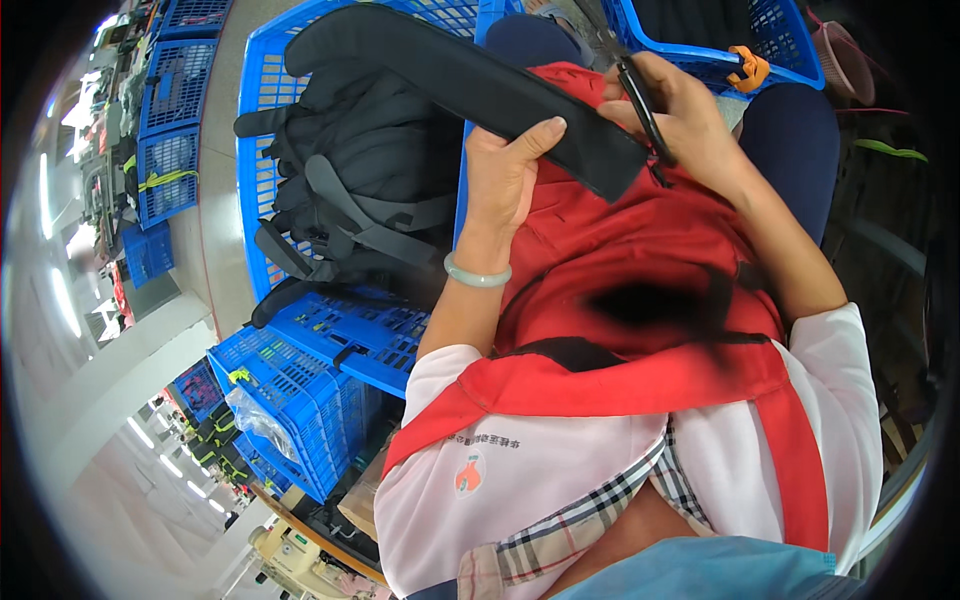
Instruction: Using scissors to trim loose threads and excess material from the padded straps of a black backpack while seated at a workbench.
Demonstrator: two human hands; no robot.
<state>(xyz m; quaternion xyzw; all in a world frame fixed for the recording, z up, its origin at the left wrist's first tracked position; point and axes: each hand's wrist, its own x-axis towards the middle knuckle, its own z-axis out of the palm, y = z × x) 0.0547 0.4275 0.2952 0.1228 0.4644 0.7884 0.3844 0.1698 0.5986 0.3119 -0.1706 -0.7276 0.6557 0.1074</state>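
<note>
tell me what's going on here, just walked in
A person in a red apron holds a long black padded strip in the left hand. The right hand, beside the strip's near end, holds what look like black-handled scissors, blades pointing away. More black pieces lie heaped in a blue crate on the left.

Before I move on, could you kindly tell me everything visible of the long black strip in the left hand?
The long black strip looks like smooth, padded fabric, with a rounded upper-left end and a squarer lower-right one. It slants from above the blue crate to over the red apron. The left hand grips it near the squarer end, thumb on top. The right hand, holding a dark tool, is beside that end, contact unclear.
</note>
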